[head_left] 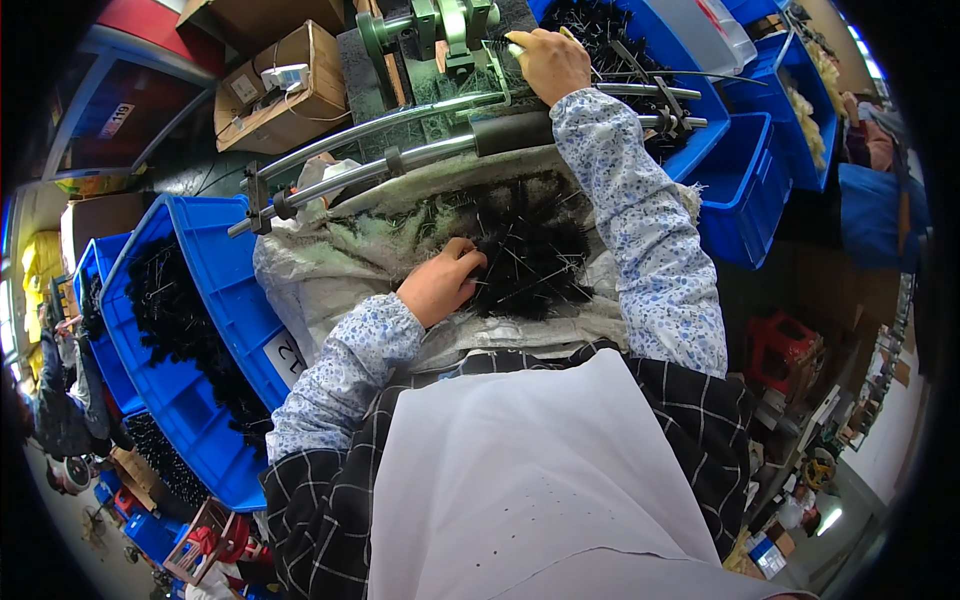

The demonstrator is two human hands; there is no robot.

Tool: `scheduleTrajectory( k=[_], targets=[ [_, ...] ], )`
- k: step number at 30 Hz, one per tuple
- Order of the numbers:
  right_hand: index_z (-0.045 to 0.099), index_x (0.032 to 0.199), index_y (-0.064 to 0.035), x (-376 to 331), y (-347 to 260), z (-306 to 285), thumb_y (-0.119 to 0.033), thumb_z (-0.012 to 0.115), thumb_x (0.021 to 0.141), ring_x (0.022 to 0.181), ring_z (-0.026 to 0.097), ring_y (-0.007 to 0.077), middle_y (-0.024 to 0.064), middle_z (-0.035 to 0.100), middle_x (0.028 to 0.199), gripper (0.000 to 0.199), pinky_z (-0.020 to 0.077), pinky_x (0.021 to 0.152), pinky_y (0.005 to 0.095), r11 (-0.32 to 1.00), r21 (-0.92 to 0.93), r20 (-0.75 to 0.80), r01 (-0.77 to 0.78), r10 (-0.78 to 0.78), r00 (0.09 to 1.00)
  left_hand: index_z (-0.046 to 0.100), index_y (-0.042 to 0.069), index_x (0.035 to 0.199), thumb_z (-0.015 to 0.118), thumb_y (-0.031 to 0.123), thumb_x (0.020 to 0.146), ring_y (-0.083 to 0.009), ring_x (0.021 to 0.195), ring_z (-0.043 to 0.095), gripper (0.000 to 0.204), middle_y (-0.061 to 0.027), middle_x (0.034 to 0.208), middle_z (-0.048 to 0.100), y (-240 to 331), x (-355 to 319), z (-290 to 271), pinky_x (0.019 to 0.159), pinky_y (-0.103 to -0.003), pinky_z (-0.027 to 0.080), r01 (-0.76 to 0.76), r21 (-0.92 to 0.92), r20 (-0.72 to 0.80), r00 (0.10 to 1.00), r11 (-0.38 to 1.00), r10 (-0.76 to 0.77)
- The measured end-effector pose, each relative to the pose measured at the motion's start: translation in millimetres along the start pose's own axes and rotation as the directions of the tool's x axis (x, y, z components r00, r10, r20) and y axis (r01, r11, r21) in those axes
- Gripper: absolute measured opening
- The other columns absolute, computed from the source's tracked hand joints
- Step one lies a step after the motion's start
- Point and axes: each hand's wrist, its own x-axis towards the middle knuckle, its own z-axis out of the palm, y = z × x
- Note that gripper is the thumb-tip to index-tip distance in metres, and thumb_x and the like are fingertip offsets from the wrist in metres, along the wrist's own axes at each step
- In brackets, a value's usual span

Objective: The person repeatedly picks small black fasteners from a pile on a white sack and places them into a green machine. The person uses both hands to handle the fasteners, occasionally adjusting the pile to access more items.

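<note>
A heap of black-bristled brushes with thin wire stems [530,250] lies on a whitish woven sack [320,260] in front of me. At the heap's left edge is my left hand [440,283], its fingers curled together against the bristles; whatever they pinch is hidden. My right hand [552,62] is stretched forward and closed beside the green metal machine [455,35]. Something pale shows at its fingertips, too small to name. Two steel rails [350,180] run across between the machine and the heap, with a dark sleeve [512,133] on the nearer one.
A blue bin [215,260] with black brushes stands at left. More black brushes fill a blue bin [690,130] at far right, near another blue bin [745,190]. A cardboard box [285,85] sits behind the rails at left. A red stool [785,350] is at right.
</note>
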Motion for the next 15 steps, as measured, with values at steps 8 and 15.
scheduleTrajectory(
  k=[8,15],
  targets=[
    [0.067,0.103,-0.0193,1.3,-3.8,-3.1,-0.014,0.058,0.08,0.08,0.063,0.0225,0.0066,0.066,0.084,0.025,0.0511,0.074,0.0363,1.0,0.003,0.0,0.013,-0.013,1.0,0.056,0.003,0.094,0.058,-0.003,0.075,-0.0254,0.087,0.058,0.02,-0.0136,0.109,0.047,12.6,-22.1,-24.3,0.075,-0.033,0.049,-0.046,-0.078,-0.161,0.986,0.996,0.033],
    [0.064,0.108,-0.0222,9.1,7.9,7.4,-0.025,0.058,0.084,0.09,0.054,0.0205,-0.0006,0.062,0.098,0.025,0.0419,0.083,0.0384,0.993,-0.056,0.02,0.109,-0.108,0.994,0.057,0.003,0.096,0.06,-0.004,0.074,-0.0192,0.083,0.058,0.023,-0.0094,0.101,0.054,28.0,-32.4,-67.3,0.071,-0.028,0.049,-0.164,-0.153,-0.307,0.945,0.975,0.11]
  ],
)
